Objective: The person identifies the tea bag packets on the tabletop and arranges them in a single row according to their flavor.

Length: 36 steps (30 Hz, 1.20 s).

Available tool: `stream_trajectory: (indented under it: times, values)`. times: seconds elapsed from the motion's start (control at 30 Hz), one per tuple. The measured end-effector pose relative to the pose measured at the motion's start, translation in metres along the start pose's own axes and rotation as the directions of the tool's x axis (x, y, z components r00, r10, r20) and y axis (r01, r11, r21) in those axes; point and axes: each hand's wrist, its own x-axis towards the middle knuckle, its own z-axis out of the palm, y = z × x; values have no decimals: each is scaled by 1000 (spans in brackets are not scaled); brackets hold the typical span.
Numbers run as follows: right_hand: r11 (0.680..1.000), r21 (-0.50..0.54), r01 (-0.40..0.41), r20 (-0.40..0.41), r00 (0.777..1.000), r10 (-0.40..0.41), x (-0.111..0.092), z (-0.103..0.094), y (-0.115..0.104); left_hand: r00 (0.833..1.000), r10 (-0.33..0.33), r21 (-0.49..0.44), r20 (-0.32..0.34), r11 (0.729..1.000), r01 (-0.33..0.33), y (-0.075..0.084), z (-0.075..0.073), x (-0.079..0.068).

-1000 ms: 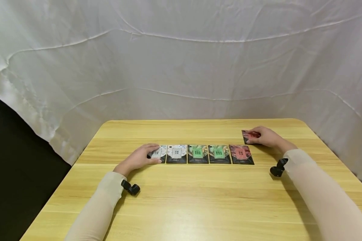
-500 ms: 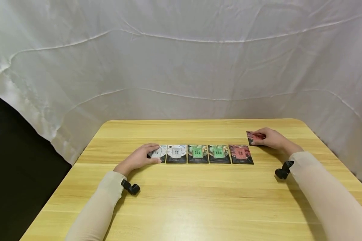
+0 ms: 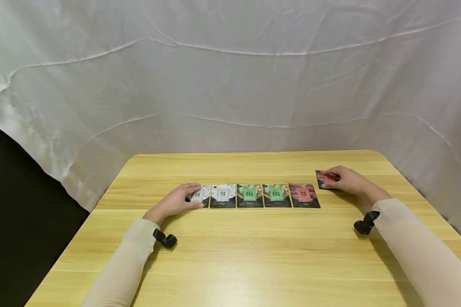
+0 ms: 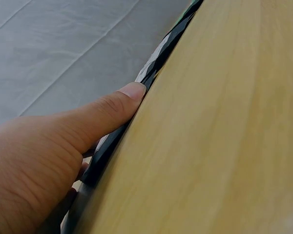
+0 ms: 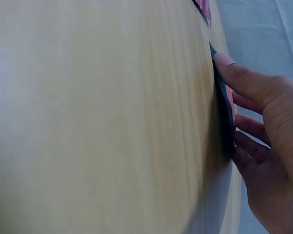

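In the head view, flat sachets with dark lower bands lie in a row. My left hand [image 3: 171, 201] spans the leftmost white sachet [image 3: 201, 195], thumb along its near edge, fingers at its far side and covering its left part. Right of it come another white sachet [image 3: 223, 195], two green ones, the nearer to the left being a green sachet [image 3: 249, 195], and a red sachet [image 3: 304, 195]. My right hand [image 3: 347, 181] holds a second red sachet [image 5: 224, 102] between thumb and fingers, behind and right of the row; it looks slightly raised in the right wrist view.
The wooden table [image 3: 234, 251] has rounded far corners. A pale cloth curtain [image 3: 230, 94] hangs behind it and along the sides. A dark area [image 3: 19, 213] lies past the table's left edge. Each sleeve carries a small black wrist camera [image 3: 165, 238].
My right hand has moved to the right and slightly toward me with the red sachet, widening its distance from the row. The left hand stays on the white sachet.
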Motion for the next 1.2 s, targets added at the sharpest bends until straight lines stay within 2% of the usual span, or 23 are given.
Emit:
stream_trajectory:
  times: [0.43, 0.73, 1.2]
  values:
    - [996, -31, -81, 0, 997, 81, -16, 4, -5, 1000, 7, -15, -4, 1000, -7, -1, 1, 0]
    - [997, -59, -58, -15, 998, 57, -26, 4, -14, 1000, 4, -14, -15, 1000, -4, 0, 1, 2]
    - [999, -34, -24, 1, 1000, 24, -37, 9, -24, 1000, -7, -37, -3, 999, 7, 4, -2, -1]
